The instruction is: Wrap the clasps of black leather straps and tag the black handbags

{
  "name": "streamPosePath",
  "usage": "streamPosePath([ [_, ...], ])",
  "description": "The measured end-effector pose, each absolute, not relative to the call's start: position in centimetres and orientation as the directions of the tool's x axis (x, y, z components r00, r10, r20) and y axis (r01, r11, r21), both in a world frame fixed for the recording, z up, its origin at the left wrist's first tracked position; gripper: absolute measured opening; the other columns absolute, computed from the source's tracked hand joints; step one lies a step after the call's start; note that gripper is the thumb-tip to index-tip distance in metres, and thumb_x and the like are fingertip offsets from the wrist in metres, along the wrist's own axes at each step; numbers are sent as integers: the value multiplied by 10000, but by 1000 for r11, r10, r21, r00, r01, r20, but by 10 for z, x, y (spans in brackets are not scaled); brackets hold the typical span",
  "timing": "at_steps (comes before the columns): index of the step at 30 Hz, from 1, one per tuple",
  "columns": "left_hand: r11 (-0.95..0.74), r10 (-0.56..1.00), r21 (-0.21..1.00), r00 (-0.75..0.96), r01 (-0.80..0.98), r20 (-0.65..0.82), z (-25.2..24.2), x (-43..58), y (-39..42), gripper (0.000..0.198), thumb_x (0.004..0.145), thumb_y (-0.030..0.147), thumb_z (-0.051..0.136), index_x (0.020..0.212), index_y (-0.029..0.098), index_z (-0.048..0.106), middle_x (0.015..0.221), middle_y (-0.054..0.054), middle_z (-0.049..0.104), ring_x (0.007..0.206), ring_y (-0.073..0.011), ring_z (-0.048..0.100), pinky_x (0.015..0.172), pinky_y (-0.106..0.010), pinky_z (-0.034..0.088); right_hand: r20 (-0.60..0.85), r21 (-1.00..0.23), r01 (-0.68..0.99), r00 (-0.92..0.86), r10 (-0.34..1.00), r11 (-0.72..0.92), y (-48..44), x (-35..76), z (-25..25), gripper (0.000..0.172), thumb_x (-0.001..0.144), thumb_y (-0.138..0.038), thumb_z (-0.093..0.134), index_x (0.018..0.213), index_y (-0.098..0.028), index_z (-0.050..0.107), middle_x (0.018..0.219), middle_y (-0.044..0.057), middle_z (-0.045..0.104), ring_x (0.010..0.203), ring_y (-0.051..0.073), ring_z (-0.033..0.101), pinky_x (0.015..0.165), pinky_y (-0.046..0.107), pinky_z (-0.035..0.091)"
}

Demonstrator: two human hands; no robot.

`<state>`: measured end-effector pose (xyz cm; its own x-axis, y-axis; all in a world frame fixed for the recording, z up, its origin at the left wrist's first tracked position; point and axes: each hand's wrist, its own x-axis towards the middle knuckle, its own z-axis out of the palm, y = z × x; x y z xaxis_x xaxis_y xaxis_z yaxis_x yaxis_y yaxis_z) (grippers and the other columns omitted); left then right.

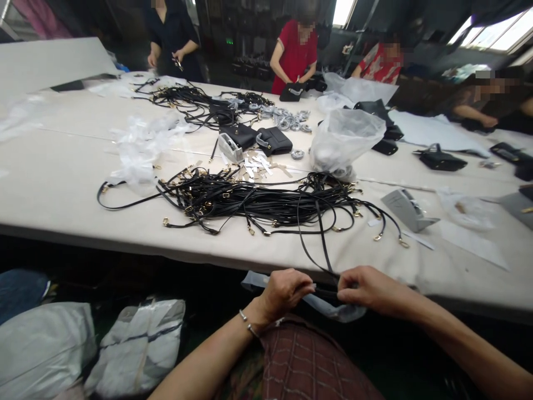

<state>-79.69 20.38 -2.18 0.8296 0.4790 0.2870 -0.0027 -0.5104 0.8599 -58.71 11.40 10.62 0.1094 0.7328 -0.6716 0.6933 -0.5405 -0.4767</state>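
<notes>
Pinching a narrow black leather strap (327, 291) from both sides, the left hand (287, 291) and the right hand (368, 288) are working close together just below the near edge of a long beige-covered worktable (62, 183). Neither hand is spreading: each is closing its fingers and thumb on the strap, with only a small gap between the two. A clear plastic sleeve (333, 309) is hanging beneath the strap and reaching out past the left hand. A metal bracelet (249, 324) is circling the left wrist. Below, checked maroon cloth (308, 361) is covering the person's lap, and the dark gap between it and the table edge is giving the hands room. Stuffed white sacks (137, 347) are sitting low to the left. Above the edge, a large tangle of black straps with gold clasps (258, 203) is stopping just short of it, and one loose strand (327, 250) is dropping toward the hands, though its end is hidden. Farther off, a person in red (293, 55) is handling a black bag (291, 91) at the far edge.
</notes>
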Motion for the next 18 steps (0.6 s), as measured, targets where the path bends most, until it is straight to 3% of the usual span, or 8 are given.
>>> streamPosePath([
  [4,-313,592,949,791,49,154,-4,-776,190,173,926,331,584,880,183,660,819,-28,699,736,-142,628,712,-236,460,-583,-512,732,87,808,-449,96,-586,110,161,793,-303,588,756,-203,709,696,-6,675,649,149,563,583,251,366],
  [8,-88,538,993,843,83,-23,9,-761,173,148,920,319,576,896,174,595,783,-8,687,718,-133,629,672,-224,460,-349,-374,899,91,933,-228,72,-574,127,198,873,-328,522,832,-234,692,811,18,702,760,200,607,692,307,385],
  [10,17,509,996,857,89,-86,8,-753,161,150,913,321,581,918,172,563,764,-13,692,699,-141,649,625,-219,459,-298,-356,909,110,948,-217,57,-560,133,219,891,-347,498,842,-240,682,823,20,701,772,208,609,704,318,385],
  [12,-18,525,997,849,76,-55,8,-741,145,166,897,330,602,935,174,560,784,-28,700,712,-157,665,627,-229,468,-347,-422,860,138,927,-286,43,-542,133,236,879,-373,511,804,-231,683,769,15,692,733,198,602,668,305,385],
  [16,-378,562,926,799,15,216,18,-710,110,208,883,380,620,921,177,601,881,-82,706,804,-198,665,771,-305,494,-516,-615,636,122,848,-466,14,-502,124,239,828,-377,550,760,-185,676,678,16,662,645,171,569,577,265,375],
  [18,-361,558,933,803,10,208,27,-694,94,202,900,382,592,924,182,587,892,-86,707,820,-201,670,780,-311,497,-544,-637,608,81,835,-474,0,-486,121,216,819,-358,563,767,-184,679,682,14,667,638,167,567,567,257,370],
])
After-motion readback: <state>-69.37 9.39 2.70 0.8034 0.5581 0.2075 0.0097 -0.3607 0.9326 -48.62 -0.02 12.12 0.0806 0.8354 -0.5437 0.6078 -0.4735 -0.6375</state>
